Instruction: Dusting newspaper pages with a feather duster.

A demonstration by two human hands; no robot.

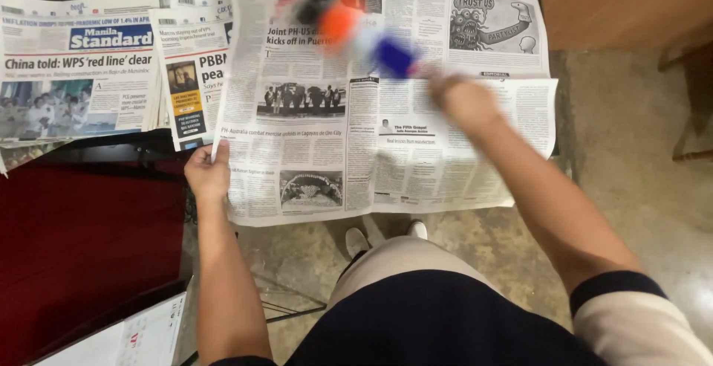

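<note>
Left hand (207,175) pinches the near-left edge of the open newspaper (386,113). Right hand (462,101) blurs over the sheet; its grip unreadable, orange and blue blur (364,35) just beyond. More papers (82,69) lie untouched, far left.

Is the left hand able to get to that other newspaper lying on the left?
Probably yes. The left hand grips the open newspaper's left edge, and the folded newspapers lie just beyond on the dark table, nothing between. It would have to let go first.

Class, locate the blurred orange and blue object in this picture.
In the head view, the orange and blue object is upper centre, over the open newspaper, just up-left of the right hand.
</note>
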